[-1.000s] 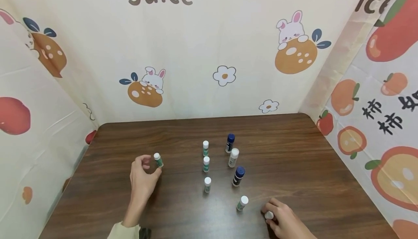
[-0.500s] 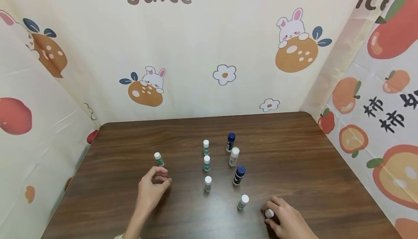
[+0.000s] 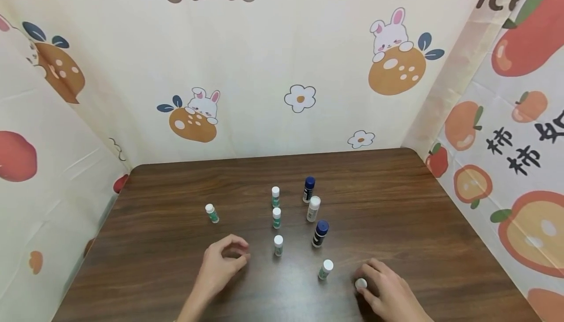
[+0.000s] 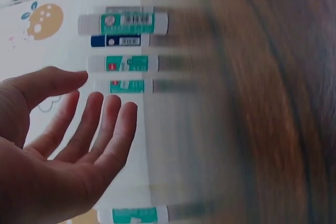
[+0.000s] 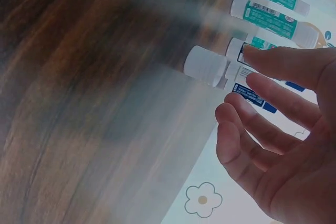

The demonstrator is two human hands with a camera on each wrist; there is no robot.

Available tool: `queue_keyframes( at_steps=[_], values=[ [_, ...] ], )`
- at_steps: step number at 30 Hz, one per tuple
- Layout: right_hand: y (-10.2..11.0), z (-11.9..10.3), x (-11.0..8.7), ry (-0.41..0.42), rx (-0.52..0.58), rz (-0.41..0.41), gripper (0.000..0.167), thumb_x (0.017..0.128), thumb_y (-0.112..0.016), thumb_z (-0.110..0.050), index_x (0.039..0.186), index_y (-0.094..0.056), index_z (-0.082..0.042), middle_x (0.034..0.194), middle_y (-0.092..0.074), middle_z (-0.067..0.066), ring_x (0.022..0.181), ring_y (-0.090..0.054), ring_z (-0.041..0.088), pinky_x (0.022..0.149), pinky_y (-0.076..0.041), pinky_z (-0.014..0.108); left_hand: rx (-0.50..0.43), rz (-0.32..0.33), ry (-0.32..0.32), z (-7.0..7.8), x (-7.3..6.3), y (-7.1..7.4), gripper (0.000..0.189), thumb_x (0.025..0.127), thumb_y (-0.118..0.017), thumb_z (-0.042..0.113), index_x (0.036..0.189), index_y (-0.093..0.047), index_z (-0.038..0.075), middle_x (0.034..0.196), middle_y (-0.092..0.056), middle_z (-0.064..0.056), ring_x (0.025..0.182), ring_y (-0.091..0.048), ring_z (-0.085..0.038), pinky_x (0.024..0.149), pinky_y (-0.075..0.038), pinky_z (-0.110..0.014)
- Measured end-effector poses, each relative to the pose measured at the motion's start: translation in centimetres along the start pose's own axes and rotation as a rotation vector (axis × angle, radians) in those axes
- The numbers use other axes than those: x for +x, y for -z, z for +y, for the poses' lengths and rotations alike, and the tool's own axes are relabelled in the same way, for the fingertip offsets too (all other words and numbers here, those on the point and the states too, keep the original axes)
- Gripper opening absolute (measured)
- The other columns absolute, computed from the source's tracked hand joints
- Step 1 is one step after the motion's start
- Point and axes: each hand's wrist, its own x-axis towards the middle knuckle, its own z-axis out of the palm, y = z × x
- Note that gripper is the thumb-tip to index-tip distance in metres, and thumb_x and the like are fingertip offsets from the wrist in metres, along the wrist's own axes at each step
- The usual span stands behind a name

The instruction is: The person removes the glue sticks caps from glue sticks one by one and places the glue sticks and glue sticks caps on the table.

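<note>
My left hand (image 3: 225, 259) is over the table's left half, fingers loosely bent, holding nothing; its palm and fingers (image 4: 107, 124) show in the left wrist view. A green-labelled glue stick (image 3: 212, 213) stands up and left of it. To its right is a column of white-capped glue sticks, the nearest a small one (image 3: 278, 245). My right hand (image 3: 387, 287) is at the front right, thumb and fingers curved around a short white cylinder (image 5: 205, 66) like a glue stick cap. In the right wrist view the cylinder shows beyond the fingertips, with a gap.
Right of that column stand a far navy-capped glue stick (image 3: 309, 190), a white one (image 3: 313, 209), another navy-capped one (image 3: 320, 234) and a tilted-looking white-capped one (image 3: 325, 269). The brown wooden table (image 3: 176, 185) meets a printed cloth (image 3: 260, 57) at the back.
My left hand has left the leftmost glue stick, which stays standing, and moved right and toward the front. My right hand stays around the white cylinder. The head view has shifted slightly.
</note>
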Motion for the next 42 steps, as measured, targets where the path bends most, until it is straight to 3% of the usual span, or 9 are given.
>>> queue_keyframes(
  at_steps=[7, 10, 20, 28, 35, 42],
  values=[
    [0.6, -0.4, -0.1, -0.022, 0.021, 0.008, 0.022, 0.078, -0.076, -0.024, 0.096, -0.064, -0.021, 0.093, -0.053, -0.012, 0.078, -0.051, 0.006, 0.066, -0.05, 0.033, -0.005, -0.187, -0.112, -0.1, -0.3, -1.3, 0.021, 0.076, -0.073, -0.001, 0.096, -0.066, 0.003, 0.095, -0.067, -0.013, 0.085, -0.066, -0.024, 0.068, -0.054, -0.023],
    [0.6, -0.5, -0.2, 0.011, 0.044, 0.044, 0.022, 0.078, -0.076, -0.023, 0.098, -0.065, -0.02, 0.093, -0.053, -0.012, 0.076, -0.05, 0.005, 0.064, -0.049, 0.031, -0.04, -0.231, -0.147, -0.1, -0.4, -2.0, 0.021, 0.076, -0.073, -0.001, 0.096, -0.066, 0.001, 0.097, -0.066, -0.015, 0.086, -0.066, -0.026, 0.069, -0.055, -0.024],
    [0.3, -0.9, -0.2, 0.165, 0.105, 0.221, 0.029, 0.071, -0.081, -0.011, 0.093, -0.065, -0.019, 0.089, -0.053, -0.012, 0.07, -0.048, 0.002, 0.054, -0.041, 0.021, -0.113, -0.271, -0.195, -0.2, -0.6, -4.4, 0.025, 0.076, -0.075, 0.002, 0.1, -0.067, 0.0, 0.102, -0.066, -0.018, 0.078, -0.067, -0.024, 0.068, -0.056, -0.026],
    [0.1, -1.1, -0.2, 0.232, 0.145, 0.277, 0.032, 0.069, -0.081, -0.007, 0.093, -0.064, -0.019, 0.089, -0.052, -0.012, 0.064, -0.043, -0.001, 0.05, -0.036, 0.017, -0.121, -0.293, -0.217, -0.2, -0.6, -5.9, 0.024, 0.076, -0.075, 0.001, 0.099, -0.067, 0.001, 0.099, -0.067, -0.017, 0.08, -0.067, -0.024, 0.07, -0.056, -0.027],
    [0.6, -1.8, -0.1, 0.158, 0.18, 0.24, 0.031, 0.07, -0.08, -0.006, 0.093, -0.065, -0.021, 0.089, -0.052, -0.015, 0.068, -0.048, 0.002, 0.052, -0.041, 0.017, -0.119, -0.312, -0.204, -0.4, -0.3, -7.0, 0.024, 0.076, -0.074, 0.0, 0.099, -0.067, 0.002, 0.1, -0.067, -0.015, 0.082, -0.067, -0.028, 0.07, -0.056, -0.026],
    [0.6, -2.3, 0.1, 0.176, 0.216, 0.271, 0.037, 0.069, -0.079, -0.002, 0.095, -0.064, -0.024, 0.091, -0.051, -0.019, 0.071, -0.051, 0.005, 0.052, -0.045, 0.02, -0.115, -0.344, -0.21, 0.0, -0.2, -8.3, 0.025, 0.075, -0.075, 0.003, 0.099, -0.067, 0.003, 0.097, -0.068, -0.015, 0.086, -0.067, -0.03, 0.071, -0.055, -0.023]
  ],
)
